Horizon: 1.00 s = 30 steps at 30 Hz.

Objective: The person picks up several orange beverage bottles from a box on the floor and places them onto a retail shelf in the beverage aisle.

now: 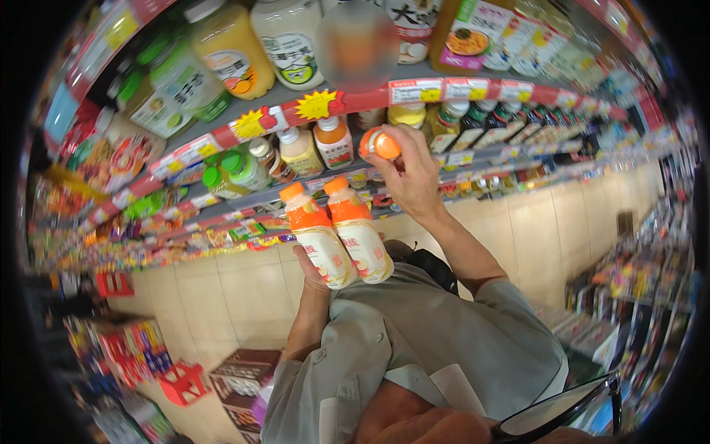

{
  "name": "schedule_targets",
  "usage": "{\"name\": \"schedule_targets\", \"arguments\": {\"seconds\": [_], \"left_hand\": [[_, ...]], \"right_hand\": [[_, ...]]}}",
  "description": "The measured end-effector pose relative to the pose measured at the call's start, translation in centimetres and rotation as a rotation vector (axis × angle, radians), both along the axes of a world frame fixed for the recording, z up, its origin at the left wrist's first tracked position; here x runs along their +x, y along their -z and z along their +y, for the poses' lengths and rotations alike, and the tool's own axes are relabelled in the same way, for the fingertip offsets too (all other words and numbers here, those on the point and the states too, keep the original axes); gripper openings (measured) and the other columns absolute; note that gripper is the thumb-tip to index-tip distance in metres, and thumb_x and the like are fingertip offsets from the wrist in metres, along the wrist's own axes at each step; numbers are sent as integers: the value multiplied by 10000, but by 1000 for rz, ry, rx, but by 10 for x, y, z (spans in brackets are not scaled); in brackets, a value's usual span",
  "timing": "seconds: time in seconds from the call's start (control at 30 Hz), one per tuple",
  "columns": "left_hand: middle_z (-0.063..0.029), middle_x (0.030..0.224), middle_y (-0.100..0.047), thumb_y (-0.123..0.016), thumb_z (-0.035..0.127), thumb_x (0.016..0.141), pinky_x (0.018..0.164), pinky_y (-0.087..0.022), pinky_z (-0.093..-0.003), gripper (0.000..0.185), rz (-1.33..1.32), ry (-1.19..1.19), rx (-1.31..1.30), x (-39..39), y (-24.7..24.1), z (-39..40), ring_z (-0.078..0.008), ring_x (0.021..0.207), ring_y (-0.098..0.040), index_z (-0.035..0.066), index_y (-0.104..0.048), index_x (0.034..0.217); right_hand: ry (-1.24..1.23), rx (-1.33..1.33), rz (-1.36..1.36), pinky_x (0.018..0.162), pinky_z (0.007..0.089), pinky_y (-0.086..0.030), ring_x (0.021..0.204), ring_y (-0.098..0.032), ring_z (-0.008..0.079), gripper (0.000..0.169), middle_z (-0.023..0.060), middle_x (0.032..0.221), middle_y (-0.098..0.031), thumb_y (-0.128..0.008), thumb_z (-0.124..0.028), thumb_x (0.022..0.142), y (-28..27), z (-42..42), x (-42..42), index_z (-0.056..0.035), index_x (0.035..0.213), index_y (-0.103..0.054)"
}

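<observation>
Two plastic drink bottles with orange caps, a left one (321, 241) and a right one (360, 236), lie side by side, tilted, over my left hand (310, 269), which supports them from below; most of its fingers are hidden behind them. My right hand (413, 175) grips the top of another orange-capped bottle (373, 143) at the shelf front; its body is mostly out of sight. Just left of it on the same shelf stand a bottle of orange drink (334, 145) and a pale yellow one (300, 152).
An upper shelf edge (366, 101) with price tags runs above my hands, bearing large juice bottles (236, 55). Dark-capped bottles (499, 122) stand in a row at right. Behind me are a red basket (184, 383), brown cartons (244, 369) and another stocked shelf (638, 266).
</observation>
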<state>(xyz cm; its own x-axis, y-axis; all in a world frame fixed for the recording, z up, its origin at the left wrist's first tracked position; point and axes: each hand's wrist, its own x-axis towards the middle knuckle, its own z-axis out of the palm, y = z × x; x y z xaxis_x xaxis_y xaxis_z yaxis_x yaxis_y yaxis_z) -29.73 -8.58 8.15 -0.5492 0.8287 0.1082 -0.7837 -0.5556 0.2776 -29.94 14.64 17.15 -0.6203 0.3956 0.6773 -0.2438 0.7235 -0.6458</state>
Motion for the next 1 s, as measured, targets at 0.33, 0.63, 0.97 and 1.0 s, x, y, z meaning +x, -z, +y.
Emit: {"name": "schedule_targets", "arguments": {"seconds": [0.33,0.63,0.97,1.0], "left_hand": [[-180,1592,-382,-693,825,742,1171,-281,-712,1214,48,363,-196,-47,13,-4,-466,1437,-389,135,-226,1625],[-175,1612,-347,-687,829,742,1169,-261,-732,1215,144,758,-171,23,7,30,-466,1448,-365,148,-213,1630],[-169,1634,-309,-681,834,743,1167,-238,-756,1216,120,1197,-142,175,8,87,-466,1459,-340,163,-198,1635],[-158,1629,-328,-692,820,746,1168,-234,-751,1186,122,1289,-130,187,13,91,-457,1461,-341,176,-229,1627]], "right_hand": [[465,68,26,636,352,-582,870,-693,257,543,155,1182,-646,-888,-210,793,-33,-58,124,-44,1236,-623],[1184,-224,-46,679,323,-568,823,-687,222,429,97,1076,-659,-835,-172,839,28,-123,321,-55,1200,-635],[2061,-343,-236,617,367,-559,678,-677,254,390,134,1032,-608,-793,-200,882,88,-251,557,-59,1199,-616],[2123,-360,-271,625,379,-554,687,-671,265,388,136,1027,-602,-790,-211,886,96,-263,575,-61,1198,-614]]}}
